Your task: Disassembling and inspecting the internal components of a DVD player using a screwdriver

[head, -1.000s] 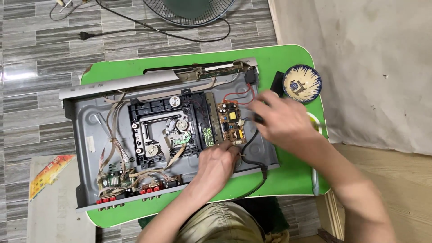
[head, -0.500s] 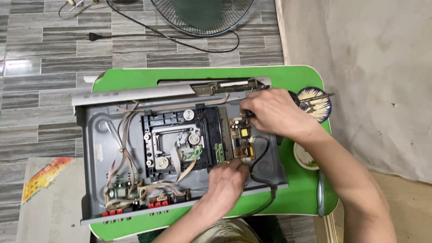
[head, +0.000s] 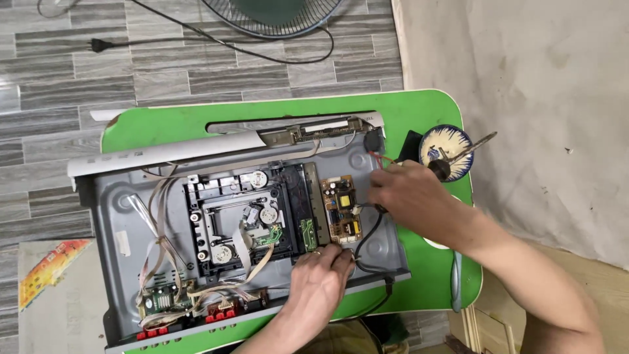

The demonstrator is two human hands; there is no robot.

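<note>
Opened grey disc player [head: 124,229] mid-frame, small tan power board [head: 341,208] exposed; left hand [head: 319,278] pinches its lower edge, right hand [head: 409,196] grips the black cable [head: 367,233] beside it.

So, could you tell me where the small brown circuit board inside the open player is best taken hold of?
Grip the small brown circuit board by its two long bare edges, coming straight down from above. Its face is crowded with components, and it lies flat in the grey chassis. The left hand is at its near end and the right hand beside its far edge, so the middle stays free.
</note>
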